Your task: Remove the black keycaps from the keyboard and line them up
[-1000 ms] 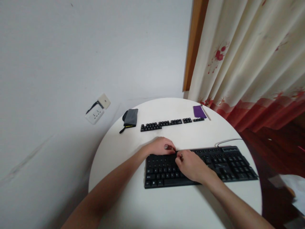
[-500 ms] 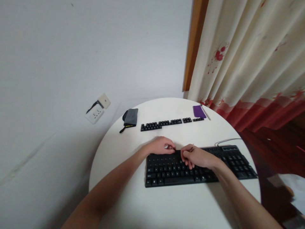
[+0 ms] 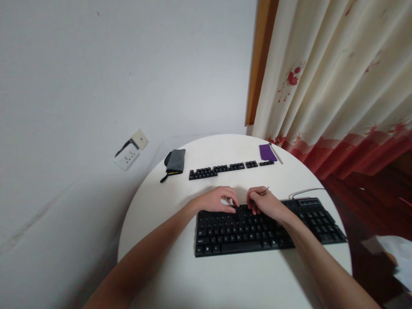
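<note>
A black keyboard (image 3: 247, 246) lies near the front of a round white table. Toward its upper left, small bare stems show where keycaps are off. My left hand (image 3: 217, 199) rests at the keyboard's top edge, thumb and fingers curled together; a whitish patch shows between them, and what they pinch is too small to make out. Just to its right, my right hand (image 3: 265, 204) is closed around a thin stick-like tool (image 3: 265, 191), whose end pokes out above the hand. Its lower end is hidden by the fingers. Several black keycaps (image 3: 204, 173) lie in rows behind the keyboard.
On the round table (image 3: 161, 214), a grey pouch (image 3: 176, 161) lies at the back left. A purple cloth (image 3: 266, 152) and a slim pale stick (image 3: 276, 153) lie at the back right. The keyboard's cable (image 3: 305, 190) curves behind it. Wall and curtain (image 3: 322, 86) stand beyond.
My right hand has shifted up toward the keyboard's top edge, and its tool is tilted more to the right. My left hand has barely moved; the view has shifted slightly.
</note>
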Motion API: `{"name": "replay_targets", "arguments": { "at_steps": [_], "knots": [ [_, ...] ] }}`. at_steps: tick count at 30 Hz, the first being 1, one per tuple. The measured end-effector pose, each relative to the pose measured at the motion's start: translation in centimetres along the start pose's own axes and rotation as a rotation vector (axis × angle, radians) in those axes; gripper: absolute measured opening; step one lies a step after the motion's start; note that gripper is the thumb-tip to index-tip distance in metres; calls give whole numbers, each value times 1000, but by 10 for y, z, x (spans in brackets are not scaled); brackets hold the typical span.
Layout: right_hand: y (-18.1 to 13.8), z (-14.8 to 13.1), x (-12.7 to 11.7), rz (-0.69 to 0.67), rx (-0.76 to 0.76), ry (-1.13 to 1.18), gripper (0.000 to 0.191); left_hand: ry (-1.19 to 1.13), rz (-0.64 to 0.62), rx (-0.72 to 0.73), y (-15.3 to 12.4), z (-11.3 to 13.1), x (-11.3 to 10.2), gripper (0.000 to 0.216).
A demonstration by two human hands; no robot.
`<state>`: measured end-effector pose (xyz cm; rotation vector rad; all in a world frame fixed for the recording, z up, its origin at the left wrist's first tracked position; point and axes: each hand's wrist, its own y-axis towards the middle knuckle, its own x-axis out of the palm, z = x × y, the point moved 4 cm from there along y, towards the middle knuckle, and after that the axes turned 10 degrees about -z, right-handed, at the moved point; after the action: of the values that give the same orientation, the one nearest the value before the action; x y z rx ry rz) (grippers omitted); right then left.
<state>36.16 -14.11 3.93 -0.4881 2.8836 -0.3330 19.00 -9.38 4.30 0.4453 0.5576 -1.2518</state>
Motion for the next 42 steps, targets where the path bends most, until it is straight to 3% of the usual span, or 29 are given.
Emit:
{"name": "replay_targets", "arguments": {
  "at_steps": [5,8,11,14,16,19,27,33,38,42],
  "knots": [
    [4,4,-5,122,-27,-12,22,64,-138,52,5,13,13,25],
    [4,5,-7,148,-28,-14,22,-22,-117,21,7,9,15,17],
    [1,-2,-10,218,-130,-89,26,-236,106,-101,7,-6,5,23],
    [-7,-15,-10,315,-355,-231,29,-443,392,-220,3,-20,-5,35],
    [-11,-20,-3,260,-437,-236,28,-520,460,-239,2,-25,-7,42],
    [-13,-22,11,124,-425,-196,27,-558,442,-227,1,-25,-6,51],
    [-16,-27,30,115,-444,-293,18,-514,331,-197,-2,-16,-3,67],
    [-15,-27,28,164,-403,-260,8,-482,356,-198,3,-13,-2,69],
    [-10,-19,21,265,-335,-235,10,-384,560,-79,3,0,-12,45],
    [-8,-14,17,313,-329,-275,10,-130,535,72,2,15,-14,26]
  ]
}}
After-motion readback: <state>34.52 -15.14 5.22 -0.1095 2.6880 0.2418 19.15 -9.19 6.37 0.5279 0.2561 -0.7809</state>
